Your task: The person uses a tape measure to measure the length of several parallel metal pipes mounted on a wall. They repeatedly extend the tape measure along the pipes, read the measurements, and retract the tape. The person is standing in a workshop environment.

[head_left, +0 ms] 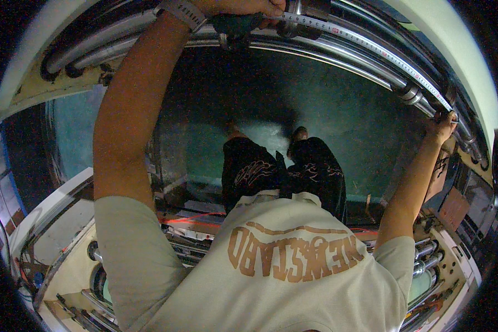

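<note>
A tape measure [238, 23] with a dark case is in my left hand [246, 6], at the top of the view. Its pale marked blade [383, 53] is drawn out to the right, along shiny metal bars. At the far right my right hand [444, 127] pinches the blade's end against the machine, fingers closed. Just below the blade runs a polished bar [337, 48] with a metal collar [411, 94] near my right hand. A watch band [183, 14] is around my left wrist. My fingers partly hide the tape's case.
Thick metal bars [108, 41] run into a cream machine frame [27, 91] at left. Below my body are more machine rods [426, 260] and an orange-red cable [191, 220]. A brown cardboard piece [454, 207] stands at right. The dark green floor [365, 144] lies under my legs.
</note>
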`<state>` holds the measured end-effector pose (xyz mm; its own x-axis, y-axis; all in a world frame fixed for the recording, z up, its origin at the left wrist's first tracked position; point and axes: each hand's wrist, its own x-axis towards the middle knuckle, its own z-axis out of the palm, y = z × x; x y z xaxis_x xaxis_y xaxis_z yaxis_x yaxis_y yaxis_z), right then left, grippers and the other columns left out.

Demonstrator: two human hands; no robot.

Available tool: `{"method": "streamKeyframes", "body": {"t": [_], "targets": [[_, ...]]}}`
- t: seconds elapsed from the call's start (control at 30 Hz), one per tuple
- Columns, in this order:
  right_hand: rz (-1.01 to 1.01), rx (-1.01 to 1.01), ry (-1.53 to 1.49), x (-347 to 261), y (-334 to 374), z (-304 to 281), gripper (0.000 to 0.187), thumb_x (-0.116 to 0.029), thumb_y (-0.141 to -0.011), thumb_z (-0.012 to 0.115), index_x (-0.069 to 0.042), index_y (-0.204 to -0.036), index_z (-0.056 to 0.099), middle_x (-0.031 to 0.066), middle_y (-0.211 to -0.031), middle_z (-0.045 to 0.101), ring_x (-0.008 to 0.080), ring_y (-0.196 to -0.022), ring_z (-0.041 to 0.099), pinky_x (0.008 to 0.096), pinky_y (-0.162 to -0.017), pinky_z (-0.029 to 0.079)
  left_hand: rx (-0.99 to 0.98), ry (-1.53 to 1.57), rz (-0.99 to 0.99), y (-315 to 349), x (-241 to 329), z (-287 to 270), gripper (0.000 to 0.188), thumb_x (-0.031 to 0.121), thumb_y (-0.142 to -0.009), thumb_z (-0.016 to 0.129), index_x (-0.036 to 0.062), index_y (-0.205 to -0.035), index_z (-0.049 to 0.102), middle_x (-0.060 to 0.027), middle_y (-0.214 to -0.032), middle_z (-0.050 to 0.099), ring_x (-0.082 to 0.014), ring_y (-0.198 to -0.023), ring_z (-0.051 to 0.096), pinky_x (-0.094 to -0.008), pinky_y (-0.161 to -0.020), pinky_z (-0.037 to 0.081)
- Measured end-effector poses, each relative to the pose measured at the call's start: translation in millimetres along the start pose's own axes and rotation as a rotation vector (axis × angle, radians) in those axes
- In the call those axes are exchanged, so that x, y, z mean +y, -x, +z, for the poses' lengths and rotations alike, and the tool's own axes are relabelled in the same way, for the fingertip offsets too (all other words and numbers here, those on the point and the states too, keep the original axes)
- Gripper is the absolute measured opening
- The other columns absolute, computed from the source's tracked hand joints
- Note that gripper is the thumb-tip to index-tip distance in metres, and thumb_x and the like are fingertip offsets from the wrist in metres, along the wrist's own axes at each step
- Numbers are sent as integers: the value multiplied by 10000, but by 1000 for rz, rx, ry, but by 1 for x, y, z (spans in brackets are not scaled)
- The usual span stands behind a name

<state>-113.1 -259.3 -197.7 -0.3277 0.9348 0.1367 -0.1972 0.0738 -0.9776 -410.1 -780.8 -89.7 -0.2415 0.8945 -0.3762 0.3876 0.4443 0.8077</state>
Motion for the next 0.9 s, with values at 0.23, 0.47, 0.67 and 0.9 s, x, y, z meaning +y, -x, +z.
{"method": "streamKeyframes", "body": {"t": [0.23,0.47,0.67,0.9], "targets": [[-16,-81,0,1,-9,-12,166,-233,-834,542,-87,-872,473,88,-927,568,217,-817,539,336,-680,444,62,-142,-82,0,9,1,220,250,-844,492,48,-836,578,9,-694,513,-100,-659,445,-264,-646,389],[-26,-23,20,-6,7,8,148,-211,-849,513,-70,-853,468,97,-897,572,224,-803,541,345,-690,446,76,-218,-9,0,0,0,223,249,-845,488,46,-815,575,4,-677,504,-105,-654,438,-271,-641,385],[-19,-98,14,-5,5,4,137,-208,-845,520,-84,-877,471,88,-926,561,215,-828,534,339,-690,444,90,-215,-19,1,2,1,217,246,-848,482,51,-795,560,13,-662,476,-95,-632,414,-267,-623,372],[1,-67,38,6,-14,-11,184,-246,-818,560,-110,-905,471,52,-938,555,181,-850,517,305,-680,417,79,-193,-60,10,14,1,208,246,-847,482,62,-835,578,10,-689,512,-92,-657,443,-269,-645,386]]}}
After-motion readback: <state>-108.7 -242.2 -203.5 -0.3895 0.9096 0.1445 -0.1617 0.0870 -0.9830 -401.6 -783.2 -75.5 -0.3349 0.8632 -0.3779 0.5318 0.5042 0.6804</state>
